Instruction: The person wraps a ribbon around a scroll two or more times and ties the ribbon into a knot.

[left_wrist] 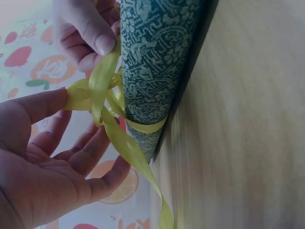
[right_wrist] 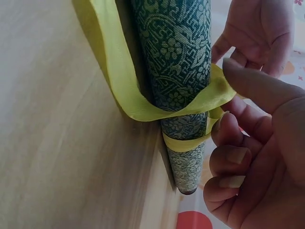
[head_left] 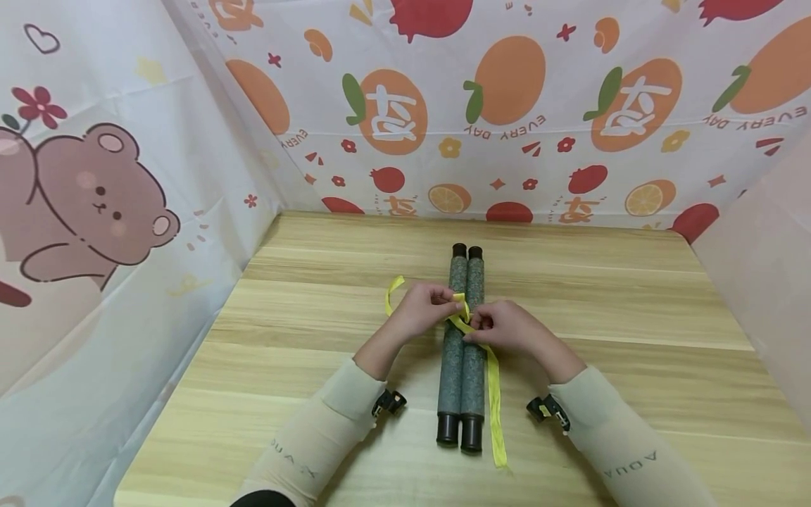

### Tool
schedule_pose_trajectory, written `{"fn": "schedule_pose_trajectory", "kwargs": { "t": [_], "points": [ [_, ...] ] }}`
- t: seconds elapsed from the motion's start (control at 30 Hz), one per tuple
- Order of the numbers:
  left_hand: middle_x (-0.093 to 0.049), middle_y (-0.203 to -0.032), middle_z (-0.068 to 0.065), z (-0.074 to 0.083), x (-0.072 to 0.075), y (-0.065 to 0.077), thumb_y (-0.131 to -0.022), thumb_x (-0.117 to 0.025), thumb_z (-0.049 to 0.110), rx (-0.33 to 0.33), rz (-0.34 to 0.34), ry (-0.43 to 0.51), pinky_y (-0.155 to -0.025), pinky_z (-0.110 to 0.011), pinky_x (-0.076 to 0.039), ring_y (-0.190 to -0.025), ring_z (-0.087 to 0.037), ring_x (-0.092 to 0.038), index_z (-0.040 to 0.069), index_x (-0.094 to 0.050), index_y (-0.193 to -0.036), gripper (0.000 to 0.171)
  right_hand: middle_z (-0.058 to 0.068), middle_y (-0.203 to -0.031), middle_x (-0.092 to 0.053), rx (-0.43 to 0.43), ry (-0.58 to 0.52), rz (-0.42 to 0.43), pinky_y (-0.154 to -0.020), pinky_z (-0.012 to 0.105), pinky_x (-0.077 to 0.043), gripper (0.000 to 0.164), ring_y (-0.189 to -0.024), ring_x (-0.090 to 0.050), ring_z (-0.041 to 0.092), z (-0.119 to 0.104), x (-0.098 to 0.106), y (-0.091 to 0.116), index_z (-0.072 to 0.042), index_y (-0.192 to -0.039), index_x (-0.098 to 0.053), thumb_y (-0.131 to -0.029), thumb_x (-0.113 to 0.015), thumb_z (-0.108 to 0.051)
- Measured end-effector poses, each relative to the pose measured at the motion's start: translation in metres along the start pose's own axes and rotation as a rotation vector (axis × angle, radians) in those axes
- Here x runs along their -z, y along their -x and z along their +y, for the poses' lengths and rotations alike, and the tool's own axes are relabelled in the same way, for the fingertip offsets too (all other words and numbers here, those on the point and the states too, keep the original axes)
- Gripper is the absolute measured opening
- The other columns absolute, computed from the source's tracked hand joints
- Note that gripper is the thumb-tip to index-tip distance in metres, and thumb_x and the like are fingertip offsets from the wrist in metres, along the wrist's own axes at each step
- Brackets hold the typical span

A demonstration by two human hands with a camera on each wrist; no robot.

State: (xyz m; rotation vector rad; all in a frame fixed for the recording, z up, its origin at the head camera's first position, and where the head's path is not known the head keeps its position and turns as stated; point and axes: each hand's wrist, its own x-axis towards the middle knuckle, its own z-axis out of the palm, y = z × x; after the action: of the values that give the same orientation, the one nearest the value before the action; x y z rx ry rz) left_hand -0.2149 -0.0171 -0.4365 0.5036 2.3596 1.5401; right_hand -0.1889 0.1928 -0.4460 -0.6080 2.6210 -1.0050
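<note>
A scroll with two parallel rolls (head_left: 450,373), covered in green patterned fabric with dark end knobs, lies lengthwise on the table. A yellow ribbon (head_left: 495,408) wraps around it near the middle, with loops and a crossing on top. My left hand (head_left: 419,308) pinches a ribbon loop between thumb and fingertip; in the left wrist view its other fingers spread beneath the crossing. On the other side, my right hand (head_left: 512,328) pinches the ribbon between thumb and curled fingers, close to the right roll (right_wrist: 174,57). One ribbon tail trails toward the near edge, another curls out at left.
The scroll rests on a light wood-grain table (head_left: 304,352). Behind it hangs a white cloth (head_left: 443,162) printed with fruit, and a bear-print cloth (head_left: 209,176) hangs at left. Small black wrist cameras (head_left: 389,402) sit on both sleeves.
</note>
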Motion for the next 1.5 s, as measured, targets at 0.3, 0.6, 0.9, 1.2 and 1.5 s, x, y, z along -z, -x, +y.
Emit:
{"fn": "schedule_pose_trajectory", "kwargs": {
  "t": [0.3, 0.6, 0.9, 1.2, 1.5],
  "points": [
    [-0.071, -0.113, -0.009, -0.004, 0.000, -0.001, -0.088, -0.074, 0.019, -0.019, 0.018, -0.002, -0.081, -0.028, -0.056, -0.101, -0.019, -0.068, 0.006, -0.074, -0.092, 0.013, -0.004, -0.075, -0.062, 0.017, -0.019, 0.101, -0.057, 0.028, -0.044, 0.013, -0.065, -0.052, 0.015, 0.003, 0.004, 0.001, -0.020, -0.080, -0.067, -0.091, -0.071, -0.027],
    [-0.067, -0.124, -0.012, -0.004, -0.001, -0.002, -0.088, -0.074, 0.018, -0.013, 0.016, -0.011, -0.089, -0.031, -0.055, -0.118, -0.027, -0.062, 0.006, -0.074, -0.088, 0.012, 0.000, -0.085, -0.065, -0.004, -0.108, 0.148, -0.065, 0.030, -0.047, 0.008, -0.076, -0.055, 0.017, 0.006, 0.008, 0.000, -0.014, -0.091, -0.069, -0.094, -0.067, -0.021],
    [-0.069, -0.121, -0.012, -0.007, -0.002, -0.002, -0.087, -0.075, 0.016, -0.026, -0.003, 0.019, -0.091, -0.031, -0.054, -0.115, -0.025, -0.064, 0.005, -0.076, -0.090, 0.011, 0.001, -0.079, -0.063, -0.036, -0.150, 0.223, -0.060, 0.030, -0.045, 0.006, -0.069, -0.053, 0.017, 0.005, 0.006, -0.005, -0.015, -0.093, -0.070, -0.094, -0.067, -0.020],
    [-0.070, -0.119, -0.011, -0.008, -0.004, -0.002, -0.089, -0.074, 0.018, -0.043, -0.025, 0.034, -0.089, -0.029, -0.055, -0.114, -0.023, -0.065, 0.005, -0.076, -0.092, 0.013, 0.000, -0.081, -0.065, -0.019, -0.104, 0.289, -0.060, 0.031, -0.045, 0.005, -0.069, -0.052, 0.017, 0.003, 0.001, -0.012, -0.015, -0.092, -0.070, -0.093, -0.070, -0.020],
    [-0.070, -0.119, -0.012, -0.009, -0.005, 0.000, -0.089, -0.074, 0.015, -0.075, -0.022, 0.071, -0.083, -0.028, -0.057, -0.105, -0.021, -0.069, 0.004, -0.075, -0.091, 0.012, 0.006, -0.081, -0.063, -0.036, -0.079, 0.328, -0.052, 0.028, -0.040, 0.006, -0.061, -0.047, 0.016, 0.005, -0.003, -0.019, -0.014, -0.092, -0.069, -0.091, -0.071, -0.020]
  ]
}}
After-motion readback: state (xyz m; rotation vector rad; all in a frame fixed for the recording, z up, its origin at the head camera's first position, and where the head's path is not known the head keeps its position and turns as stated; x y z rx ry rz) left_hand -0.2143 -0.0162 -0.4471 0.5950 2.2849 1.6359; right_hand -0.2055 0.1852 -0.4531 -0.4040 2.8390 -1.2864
